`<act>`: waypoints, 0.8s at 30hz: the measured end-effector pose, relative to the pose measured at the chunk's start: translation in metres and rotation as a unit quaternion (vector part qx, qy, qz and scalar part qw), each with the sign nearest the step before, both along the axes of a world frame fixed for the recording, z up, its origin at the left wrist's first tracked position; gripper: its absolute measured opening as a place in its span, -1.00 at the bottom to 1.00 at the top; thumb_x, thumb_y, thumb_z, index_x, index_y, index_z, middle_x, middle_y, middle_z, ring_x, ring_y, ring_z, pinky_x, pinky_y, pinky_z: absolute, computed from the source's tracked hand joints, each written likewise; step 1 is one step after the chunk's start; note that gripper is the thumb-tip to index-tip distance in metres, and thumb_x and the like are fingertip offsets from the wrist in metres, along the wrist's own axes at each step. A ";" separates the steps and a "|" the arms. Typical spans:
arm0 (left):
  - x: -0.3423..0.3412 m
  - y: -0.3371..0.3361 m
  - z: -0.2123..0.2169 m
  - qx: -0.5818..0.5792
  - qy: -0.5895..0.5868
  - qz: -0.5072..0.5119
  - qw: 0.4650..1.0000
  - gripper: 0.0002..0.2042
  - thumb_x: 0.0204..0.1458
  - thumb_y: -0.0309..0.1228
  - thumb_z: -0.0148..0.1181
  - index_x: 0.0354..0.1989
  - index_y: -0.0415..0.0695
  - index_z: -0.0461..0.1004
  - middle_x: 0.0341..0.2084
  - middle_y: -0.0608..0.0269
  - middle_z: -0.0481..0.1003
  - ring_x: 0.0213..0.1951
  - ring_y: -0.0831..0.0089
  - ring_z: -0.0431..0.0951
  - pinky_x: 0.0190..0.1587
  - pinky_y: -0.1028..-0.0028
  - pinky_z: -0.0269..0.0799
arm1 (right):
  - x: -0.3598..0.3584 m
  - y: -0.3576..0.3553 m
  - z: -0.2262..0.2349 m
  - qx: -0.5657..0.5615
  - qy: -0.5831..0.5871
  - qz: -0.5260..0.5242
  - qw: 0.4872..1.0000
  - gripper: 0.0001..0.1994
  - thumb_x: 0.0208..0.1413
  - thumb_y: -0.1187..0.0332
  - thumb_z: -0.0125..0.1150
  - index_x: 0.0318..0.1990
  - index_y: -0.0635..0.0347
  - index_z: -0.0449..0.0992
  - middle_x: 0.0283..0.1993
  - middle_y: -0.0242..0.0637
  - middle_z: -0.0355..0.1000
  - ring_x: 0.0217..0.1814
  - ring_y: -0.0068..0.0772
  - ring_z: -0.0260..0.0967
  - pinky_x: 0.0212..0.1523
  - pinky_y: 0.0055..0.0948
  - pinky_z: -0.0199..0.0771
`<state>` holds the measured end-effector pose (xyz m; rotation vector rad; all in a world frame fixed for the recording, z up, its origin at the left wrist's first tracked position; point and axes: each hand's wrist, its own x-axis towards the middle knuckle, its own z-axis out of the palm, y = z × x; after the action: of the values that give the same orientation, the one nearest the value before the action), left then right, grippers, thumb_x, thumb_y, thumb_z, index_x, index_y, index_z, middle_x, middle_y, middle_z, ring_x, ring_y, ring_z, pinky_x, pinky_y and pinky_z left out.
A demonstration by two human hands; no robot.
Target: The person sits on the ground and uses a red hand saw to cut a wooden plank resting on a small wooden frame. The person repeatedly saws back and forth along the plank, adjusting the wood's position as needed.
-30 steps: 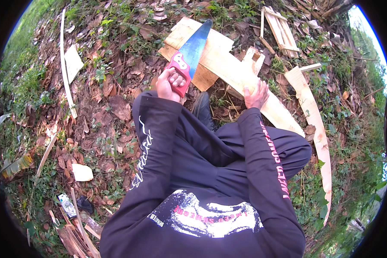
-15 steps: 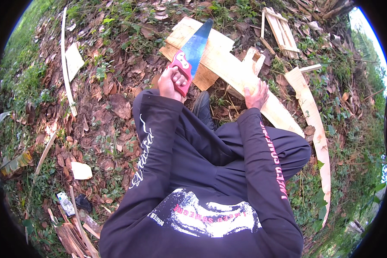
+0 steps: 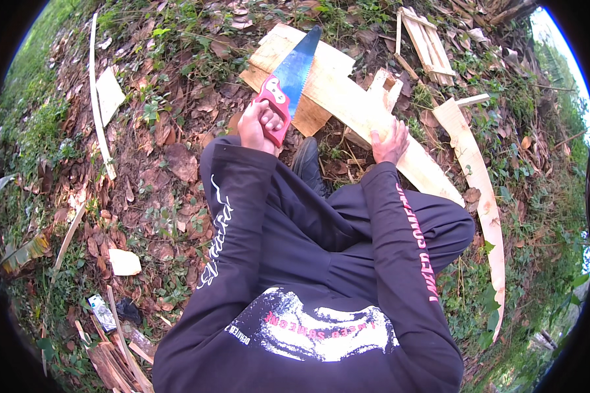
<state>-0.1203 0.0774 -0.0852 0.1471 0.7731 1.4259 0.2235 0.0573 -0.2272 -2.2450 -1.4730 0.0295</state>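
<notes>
Half the saw (image 3: pixel 294 73) handle hidden by left hand (image 3: pixel 259 126)

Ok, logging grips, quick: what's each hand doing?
Left hand: closed on the red saw handle.
Right hand: open, pressing on the plank.

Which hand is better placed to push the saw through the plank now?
Left. The left hand grips the saw handle, while the right hand presses on the plank.
</notes>
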 end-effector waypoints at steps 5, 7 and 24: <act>-0.001 0.000 -0.001 0.005 0.000 0.001 1.000 -0.89 0.16 -0.44 0.11 -0.41 -0.04 0.34 -0.68 0.50 0.23 -0.66 0.61 0.26 -0.50 0.47 0.25 | -0.002 0.000 0.000 -0.002 0.006 0.001 1.000 -0.13 0.00 -0.10 0.29 0.49 -0.14 0.15 0.56 -0.19 0.00 0.64 -0.02 -0.20 0.53 0.17 -0.25; 0.000 0.000 0.002 -0.001 0.006 0.003 1.000 -0.84 0.16 -0.44 0.10 -0.46 -0.03 0.31 -0.70 0.51 0.21 -0.66 0.62 0.24 -0.50 0.47 0.24 | -0.002 0.000 0.000 -0.005 0.008 0.000 1.000 -0.13 0.00 -0.11 0.29 0.49 -0.15 0.15 0.56 -0.20 0.00 0.64 -0.03 -0.21 0.53 0.17 -0.26; 0.004 -0.001 0.011 -0.010 0.022 0.007 1.000 -0.75 0.17 -0.43 0.10 -0.56 0.01 0.24 -0.72 0.54 0.16 -0.67 0.63 0.22 -0.50 0.46 0.22 | -0.002 0.000 -0.001 0.004 0.005 -0.006 1.000 -0.14 0.00 -0.10 0.29 0.48 -0.16 0.17 0.56 -0.21 0.01 0.64 -0.07 -0.21 0.54 0.16 -0.28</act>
<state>-0.1164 0.0764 -0.0745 0.1584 0.8268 1.4320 0.2211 0.0573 -0.2284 -2.2430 -1.4529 0.0303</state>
